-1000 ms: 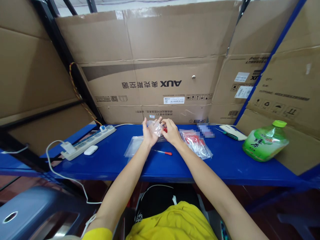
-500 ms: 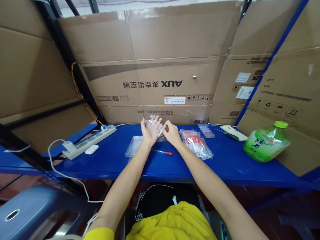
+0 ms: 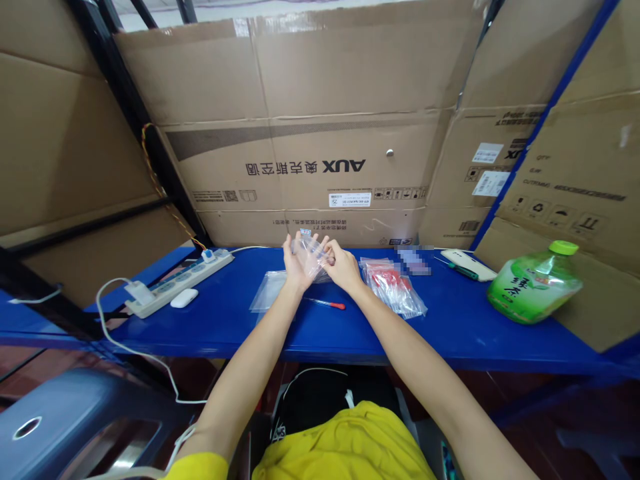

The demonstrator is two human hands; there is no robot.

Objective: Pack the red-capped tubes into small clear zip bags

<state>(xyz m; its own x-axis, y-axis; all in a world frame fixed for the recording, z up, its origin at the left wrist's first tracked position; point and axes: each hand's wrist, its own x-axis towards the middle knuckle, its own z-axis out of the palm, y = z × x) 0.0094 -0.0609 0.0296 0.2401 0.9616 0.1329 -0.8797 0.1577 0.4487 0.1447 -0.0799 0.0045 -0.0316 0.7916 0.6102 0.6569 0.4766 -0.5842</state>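
Leaning against the rack, flattened cardboard boxes (image 3: 320, 133) form a wall behind the blue shelf (image 3: 450, 333), which serves as the work surface and keeps everything within arm's reach of the seated person. Lying on its side at the far right, a green tea bottle (image 3: 534, 283) sits well apart from the hands, out of the way. A white power strip (image 3: 177, 283) stretches along the left end with a small white case (image 3: 183, 298) just beside it. Right of the hands, a heap of bags with red contents (image 3: 395, 287) lies near the right wrist, seemingly a stock kept close. A flat stack of clear empty bags (image 3: 270, 291) rests on the shelf by the left wrist, and a thin red-handled tool (image 3: 327, 305) lies between the two forearms.

Both hands are raised just above the shelf, near its back edge. The left hand (image 3: 295, 263) stands with palm turned inward and fingers loosely spread, backing a small clear plastic bag (image 3: 311, 252). The right hand (image 3: 343, 267) is curled, its fingertips pinching the bag's right edge. Held between both hands so, the bag stays upright and steadied. It looks thin, glossy, crinkled and see-through; whether anything is inside, I cannot tell.
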